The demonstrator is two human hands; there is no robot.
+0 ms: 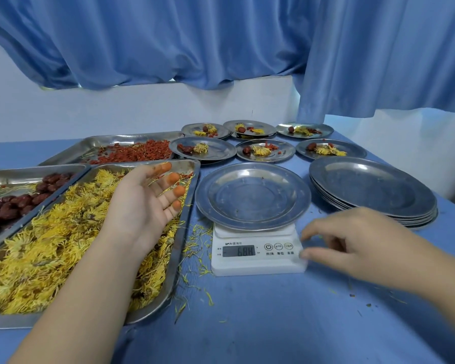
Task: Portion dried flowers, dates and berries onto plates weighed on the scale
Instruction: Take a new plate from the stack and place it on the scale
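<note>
An empty steel plate (252,195) sits on a white digital scale (256,254) whose display is lit. My right hand (352,240) reaches from the right, its thumb and a finger touching the scale's right corner. My left hand (147,195) hovers palm up over the tray of yellow dried flowers (50,243), fingers relaxed and holding nothing; its fingertips wear orange covers. A tray of dark red dates (16,203) lies at the left. A tray of red berries (132,153) lies behind.
Several filled plates (265,151) stand in two rows at the back. A stack of empty plates (373,190) sits right of the scale. Loose petals litter the blue table (273,324). A blue curtain (221,43) hangs over the white wall behind.
</note>
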